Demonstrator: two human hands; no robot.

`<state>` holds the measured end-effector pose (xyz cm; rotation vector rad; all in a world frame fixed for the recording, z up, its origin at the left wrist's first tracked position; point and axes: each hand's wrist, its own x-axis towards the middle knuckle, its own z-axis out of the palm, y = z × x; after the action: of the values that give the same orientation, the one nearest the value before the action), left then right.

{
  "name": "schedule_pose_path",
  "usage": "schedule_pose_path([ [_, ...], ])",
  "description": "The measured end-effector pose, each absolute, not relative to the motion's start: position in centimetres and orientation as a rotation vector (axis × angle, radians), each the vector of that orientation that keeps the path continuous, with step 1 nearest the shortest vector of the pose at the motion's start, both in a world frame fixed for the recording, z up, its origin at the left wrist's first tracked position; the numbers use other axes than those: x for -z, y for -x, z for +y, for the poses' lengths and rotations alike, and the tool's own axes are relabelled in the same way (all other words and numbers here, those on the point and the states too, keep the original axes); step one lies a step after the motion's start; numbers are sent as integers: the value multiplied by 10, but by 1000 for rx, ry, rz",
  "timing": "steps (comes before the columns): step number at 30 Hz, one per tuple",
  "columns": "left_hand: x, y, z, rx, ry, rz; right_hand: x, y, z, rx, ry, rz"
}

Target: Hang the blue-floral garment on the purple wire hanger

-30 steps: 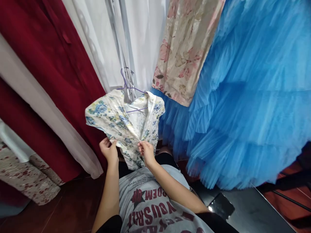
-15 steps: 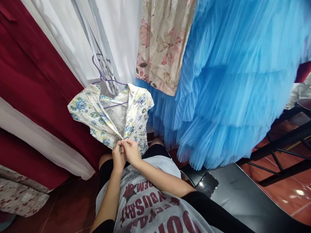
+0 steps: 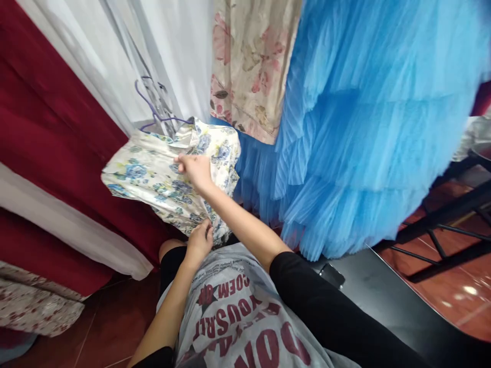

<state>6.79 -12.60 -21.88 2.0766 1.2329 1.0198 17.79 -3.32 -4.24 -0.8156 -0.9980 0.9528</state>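
A white blouse (image 3: 143, 176) with blue and yellow flowers is on a purple hanger (image 3: 148, 102) in front of me. My left hand (image 3: 200, 240) is closed on the blouse's front edge, low down by my lap. Higher up, near the neckline, my right hand (image 3: 195, 171) pinches the fabric of the front, thumb and finger together. Cloth now lies across most of the neck opening. My right hand and forearm hide part of the blouse's right side.
Blue layered tulle (image 3: 383, 128) hangs at the right beside a beige floral cloth (image 3: 253, 66). White drapes (image 3: 184, 51) and dark red drapes (image 3: 57, 128) fill the left. A phone (image 3: 332, 276) lies on a black seat (image 3: 379, 296), near a black metal frame (image 3: 441, 245).
My right hand has moved up from beside my left hand to the neckline, drawing the front over the opening. My left hand has come slightly lower, still on the blouse.
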Motion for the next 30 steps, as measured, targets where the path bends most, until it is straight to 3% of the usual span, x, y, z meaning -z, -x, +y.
schedule_pose_path([
  [4, 211, -69, -135, -949, -2106, 1162, -10, -185, -6, -955, 829, -1037],
  [8, 191, -58, -128, -923, -2104, 1045, -5, -185, -17, -1063, 755, -1065],
  [15, 49, -42, -67, -1722, -2113, 1028, 14, -191, -42, -995, 685, -1226],
  [18, -2, -46, -42, -1649, -2426, 1031, 12, -193, -36, -837, 679, -1365],
  [22, -26, -49, -30, -1601, -2639, 1066, 30, -194, -19, -748, 887, -1375],
  [26, -38, -12, -16, -2034, -2251, 1070, 68, -188, -19, -856, 956, -1308],
  [30, -26, 49, 21, -2193, -1300, 1033, 89, -176, -38, -983, 892, -1242],
])
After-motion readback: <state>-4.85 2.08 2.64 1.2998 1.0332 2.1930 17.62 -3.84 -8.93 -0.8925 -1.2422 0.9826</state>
